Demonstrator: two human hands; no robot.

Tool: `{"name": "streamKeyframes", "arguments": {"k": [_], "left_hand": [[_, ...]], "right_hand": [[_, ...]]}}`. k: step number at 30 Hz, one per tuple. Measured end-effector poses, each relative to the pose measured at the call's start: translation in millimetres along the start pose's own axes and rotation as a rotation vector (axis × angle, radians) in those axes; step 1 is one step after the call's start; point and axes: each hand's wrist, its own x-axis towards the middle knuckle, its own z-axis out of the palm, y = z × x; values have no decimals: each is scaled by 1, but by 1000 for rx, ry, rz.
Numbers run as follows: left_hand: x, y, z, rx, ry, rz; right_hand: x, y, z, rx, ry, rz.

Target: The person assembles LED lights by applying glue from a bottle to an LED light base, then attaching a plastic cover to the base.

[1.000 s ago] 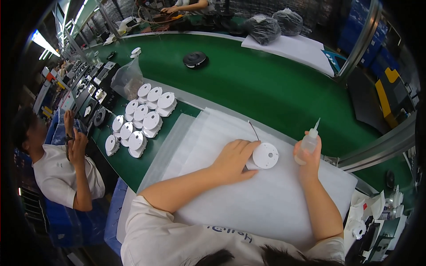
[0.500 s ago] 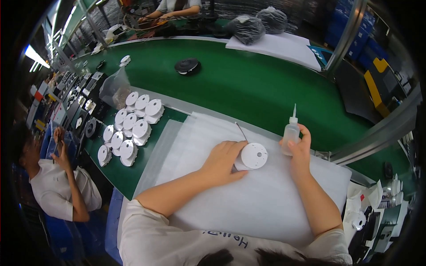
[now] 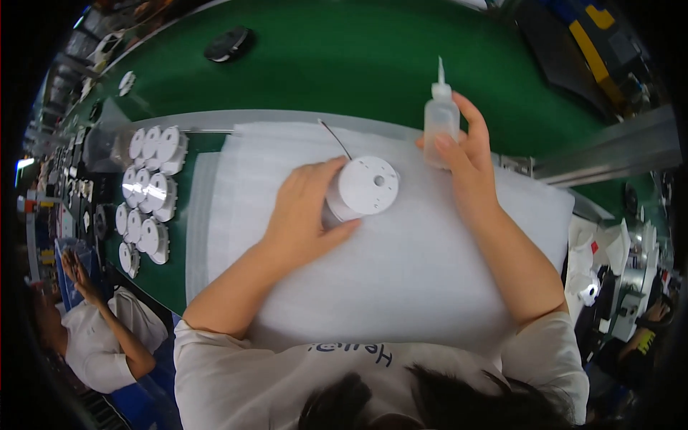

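Observation:
My left hand (image 3: 304,208) is wrapped round the left side of a white round plastic housing (image 3: 362,188), which has a flat disc face with a centre hole and several small holes. A thin dark wire (image 3: 335,139) sticks out from behind the housing. To the right, my right hand (image 3: 466,147) grips a translucent squeeze bottle (image 3: 440,123) upright, its narrow nozzle pointing up. The bottle is apart from the housing. Beneath both hands lies a white foam sheet (image 3: 423,287).
Several similar white housings (image 3: 147,201) stand in rows on the green bench at left, beside a clear plastic bag (image 3: 111,140). A black round part (image 3: 228,44) lies on the far green surface. At right rises a metal post (image 3: 616,150). A co-worker (image 3: 107,337) sits at lower left.
My view has tilted downward, so the far bench has mostly left the picture. Both hands keep their holds on the housing and the bottle.

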Motion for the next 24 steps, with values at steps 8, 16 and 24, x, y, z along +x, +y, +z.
{"name": "streamKeyframes", "arguments": {"k": [8, 16, 24], "left_hand": [[-2, -2, 3, -125, 25, -20], [16, 13, 2, 217, -42, 53], [56, 65, -15, 576, -316, -22]], "right_hand": [[3, 10, -1, 117, -10, -165], [11, 19, -7, -186, -63, -332], [2, 6, 0, -246, -59, -416]]}}
